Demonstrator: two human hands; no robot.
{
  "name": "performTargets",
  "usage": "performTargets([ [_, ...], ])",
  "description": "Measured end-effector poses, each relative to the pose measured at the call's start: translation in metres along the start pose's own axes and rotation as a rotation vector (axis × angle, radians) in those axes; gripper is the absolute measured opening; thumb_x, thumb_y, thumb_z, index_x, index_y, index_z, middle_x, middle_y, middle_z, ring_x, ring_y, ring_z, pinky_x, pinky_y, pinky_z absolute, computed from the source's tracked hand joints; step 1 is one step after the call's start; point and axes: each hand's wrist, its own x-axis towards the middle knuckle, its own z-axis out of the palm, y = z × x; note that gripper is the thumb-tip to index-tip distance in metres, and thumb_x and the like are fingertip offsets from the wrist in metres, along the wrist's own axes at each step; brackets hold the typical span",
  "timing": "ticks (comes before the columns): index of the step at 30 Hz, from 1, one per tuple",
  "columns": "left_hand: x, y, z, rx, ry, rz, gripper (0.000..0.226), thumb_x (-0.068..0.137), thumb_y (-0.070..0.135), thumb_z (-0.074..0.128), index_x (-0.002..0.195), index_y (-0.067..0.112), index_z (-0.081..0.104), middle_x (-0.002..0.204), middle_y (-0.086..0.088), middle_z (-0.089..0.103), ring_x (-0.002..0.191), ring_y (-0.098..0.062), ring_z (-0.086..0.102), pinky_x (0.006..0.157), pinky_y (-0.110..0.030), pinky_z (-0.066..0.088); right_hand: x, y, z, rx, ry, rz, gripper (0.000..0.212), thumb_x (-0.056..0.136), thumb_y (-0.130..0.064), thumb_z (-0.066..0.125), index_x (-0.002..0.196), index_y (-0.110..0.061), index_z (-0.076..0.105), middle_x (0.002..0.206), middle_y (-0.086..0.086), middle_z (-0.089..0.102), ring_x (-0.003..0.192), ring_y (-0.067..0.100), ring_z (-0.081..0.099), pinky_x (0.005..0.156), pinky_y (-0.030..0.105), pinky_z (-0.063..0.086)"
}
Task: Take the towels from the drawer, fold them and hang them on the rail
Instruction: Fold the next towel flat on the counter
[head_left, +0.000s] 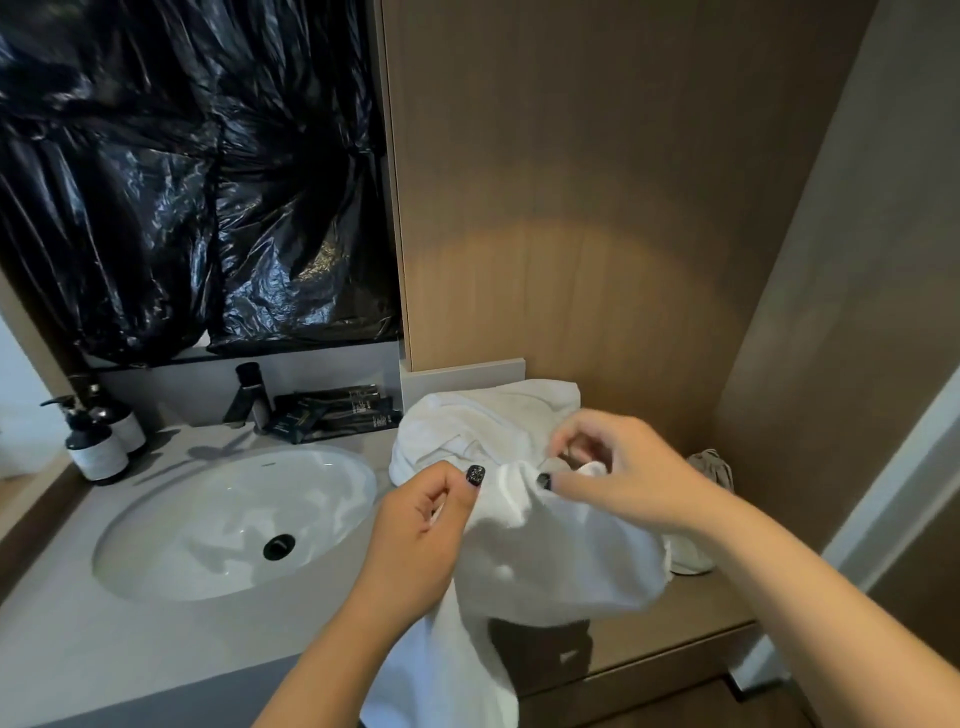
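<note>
We pinched a white towel (545, 551) with both our left hand (421, 525) and right hand (618, 473); it hung over the counter (171, 639) edge, right of the sink (234, 525).

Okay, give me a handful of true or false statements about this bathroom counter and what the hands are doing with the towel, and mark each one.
1. Both hands grip the white towel. True: left hand, right hand.
2. The towel hangs folded on a rail. False: it is bunched, drooping over the counter edge.
3. The sink is full of water. False: it looks empty, its drain uncovered.
4. Two pump bottles stand left of the sink. True.
5. More white towels lie behind the hands. True.
</note>
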Motion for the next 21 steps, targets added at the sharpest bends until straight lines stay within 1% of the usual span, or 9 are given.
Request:
performTargets([
  [2, 0.001, 0.007, 0.003, 0.005, -0.003, 0.042, 0.036, 0.088, 0.050, 0.050, 0.063, 0.024, 0.048, 0.055, 0.012, 0.044, 0.053, -0.003, 0.037, 0.053, -0.016, 0.030, -0.001, -0.001, 0.014, -0.025, -0.141, 0.011, 0.043, 0.066, -0.059, 0.072, 0.106, -0.059, 0.058, 0.081, -0.022, 0.053, 0.075, -0.003, 0.051, 0.069, 0.014, 0.040],
  [3, 0.002, 0.010, 0.003, 0.001, -0.007, 0.061, 0.036, 0.087, 0.050, 0.050, 0.064, 0.024, 0.050, 0.055, 0.011, 0.045, 0.054, -0.003, 0.038, 0.053, -0.016, 0.030, -0.001, -0.003, 0.021, -0.042, -0.175, 0.004, 0.044, 0.066, -0.062, 0.070, 0.107, -0.064, 0.054, 0.085, -0.024, 0.054, 0.081, -0.005, 0.052, 0.073, 0.014, 0.041],
  [6, 0.005, 0.015, -0.002, -0.018, -0.016, 0.080, 0.040, 0.087, 0.049, 0.053, 0.065, 0.016, 0.053, 0.053, 0.010, 0.043, 0.051, -0.003, 0.035, 0.051, -0.017, 0.030, -0.001, -0.008, 0.039, 0.057, -0.178, -0.055, 0.010, 0.080, -0.043, 0.070, 0.080, -0.040, 0.061, 0.079, -0.019, 0.059, 0.077, -0.001, 0.053, 0.076, 0.024, 0.046],
  [8, 0.004, 0.015, -0.010, -0.058, 0.014, 0.042, 0.043, 0.095, 0.041, 0.062, 0.062, 0.015, 0.051, 0.053, 0.009, 0.040, 0.050, -0.006, 0.033, 0.048, -0.017, 0.028, -0.002, -0.008, 0.041, 0.112, -0.129, -0.068, 0.023, 0.088, -0.028, 0.065, 0.067, -0.032, 0.055, 0.071, -0.018, 0.058, 0.070, -0.002, 0.051, 0.069, 0.019, 0.040],
  [10, 0.002, 0.013, -0.017, -0.094, 0.061, -0.021, 0.038, 0.091, 0.038, 0.058, 0.060, 0.017, 0.051, 0.056, -0.002, 0.038, 0.053, -0.013, 0.031, 0.047, -0.020, 0.026, -0.003, -0.006, 0.036, 0.122, -0.057, -0.042, 0.026, 0.089, -0.027, 0.064, 0.065, -0.031, 0.054, 0.067, -0.018, 0.055, 0.067, 0.000, 0.048, 0.067, 0.020, 0.038],
  [13, -0.002, 0.008, -0.022, -0.116, 0.109, -0.072, 0.035, 0.084, 0.040, 0.056, 0.060, 0.014, 0.052, 0.057, -0.004, 0.035, 0.054, -0.015, 0.028, 0.046, -0.018, 0.024, -0.004, -0.006, 0.027, 0.152, -0.046, -0.013, 0.017, 0.083, -0.036, 0.074, 0.084, -0.031, 0.058, 0.061, -0.012, 0.047, 0.061, 0.009, 0.041, 0.062, 0.028, 0.035],
  [16, -0.006, 0.008, -0.015, -0.139, 0.058, -0.055, 0.034, 0.088, 0.027, 0.060, 0.058, 0.013, 0.054, 0.053, 0.002, 0.036, 0.049, -0.008, 0.029, 0.045, -0.014, 0.025, -0.003, -0.013, 0.032, -0.001, -0.171, 0.012, 0.047, 0.073, -0.060, 0.071, 0.115, -0.049, 0.052, 0.061, -0.014, 0.045, 0.058, 0.005, 0.041, 0.059, 0.023, 0.033],
  [19, -0.005, 0.007, -0.009, -0.105, 0.020, -0.029, 0.035, 0.094, 0.005, 0.060, 0.060, 0.012, 0.056, 0.050, 0.010, 0.039, 0.046, -0.002, 0.030, 0.046, -0.012, 0.027, 0.001, -0.025, 0.045, -0.105, -0.213, -0.066, 0.018, 0.080, -0.055, 0.067, 0.092, -0.044, 0.059, 0.064, -0.023, 0.052, 0.063, 0.001, 0.047, 0.064, 0.030, 0.039],
  [21, -0.003, 0.005, -0.011, -0.108, 0.042, -0.031, 0.035, 0.094, 0.006, 0.061, 0.060, 0.010, 0.056, 0.051, 0.007, 0.037, 0.047, -0.002, 0.029, 0.046, -0.013, 0.026, 0.000, -0.028, 0.051, -0.057, -0.171, -0.098, 0.018, 0.086, -0.039, 0.067, 0.073, -0.031, 0.057, 0.062, -0.018, 0.052, 0.062, 0.004, 0.046, 0.065, 0.038, 0.043],
])
